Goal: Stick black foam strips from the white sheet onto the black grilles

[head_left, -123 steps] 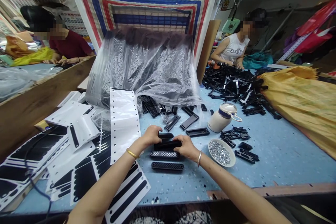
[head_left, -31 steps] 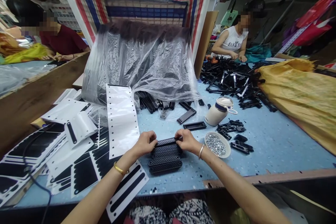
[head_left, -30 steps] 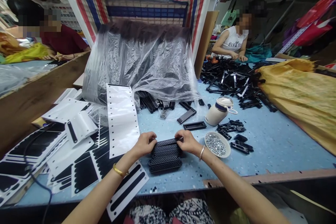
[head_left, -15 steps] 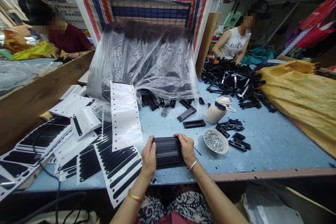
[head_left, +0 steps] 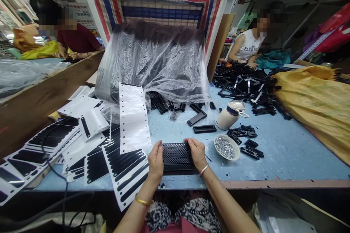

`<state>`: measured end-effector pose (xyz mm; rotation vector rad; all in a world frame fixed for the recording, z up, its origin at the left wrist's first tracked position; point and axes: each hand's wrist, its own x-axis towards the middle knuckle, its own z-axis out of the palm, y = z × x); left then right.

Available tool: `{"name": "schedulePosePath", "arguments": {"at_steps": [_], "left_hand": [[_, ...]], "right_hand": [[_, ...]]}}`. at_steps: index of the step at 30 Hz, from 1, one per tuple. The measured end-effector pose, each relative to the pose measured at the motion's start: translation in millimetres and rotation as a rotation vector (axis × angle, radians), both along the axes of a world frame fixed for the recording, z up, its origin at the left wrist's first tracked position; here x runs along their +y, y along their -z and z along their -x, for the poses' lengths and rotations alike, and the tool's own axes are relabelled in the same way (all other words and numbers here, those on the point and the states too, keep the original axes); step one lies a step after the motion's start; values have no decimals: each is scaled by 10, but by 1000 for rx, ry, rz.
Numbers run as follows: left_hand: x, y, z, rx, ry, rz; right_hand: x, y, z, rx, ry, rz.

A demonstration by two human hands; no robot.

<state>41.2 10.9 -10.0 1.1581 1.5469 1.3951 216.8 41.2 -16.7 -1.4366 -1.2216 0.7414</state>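
A black perforated panel (head_left: 177, 156) is held level between my two hands, just above the blue table near its front edge. My left hand (head_left: 155, 160) grips its left end, thumb on top. At the right end, my right hand (head_left: 197, 153) has its fingers closed round the edge. What lies beneath the panel is hidden. To the right of my right hand stands a bowl of small silvery pieces (head_left: 226, 147). Beyond the panel lies a black slotted frame (head_left: 204, 129) on the table.
White sheets with black strips (head_left: 127, 171) spread on the left. Clear plastic (head_left: 164, 62) drapes over black parts at the back. A cream bottle (head_left: 228, 114), a black parts pile (head_left: 246, 83) and a yellow sack (head_left: 308, 94) are right. Two people sit beyond.
The panel has tilted slightly, showing more of its top face, with both hands still on it. The whole view has shifted a little, with most things now farther right.
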Motion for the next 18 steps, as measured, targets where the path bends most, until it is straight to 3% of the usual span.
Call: {"name": "schedulePosePath", "arguments": {"at_steps": [7,10,13,15,17,18], "left_hand": [[-61,55,-69,26,15,-27],[-20,9,32,106,20,-40],[256,-218,450,303,-30,-135],[554,-457,873,427,-174,-149],[866,-693,1281,480,-390,36],[1003,-789,1440,478,-408,77]], "right_hand": [[-31,-49,41,-63,-44,-10],[-43,-118,-13,-69,-49,-41],[-76,-228,-120,-157,10,-146],[-129,-329,-173,-250,34,-251],[-208,-439,-175,-313,-12,-347],[-251,-489,-154,-330,-50,-387]]}}
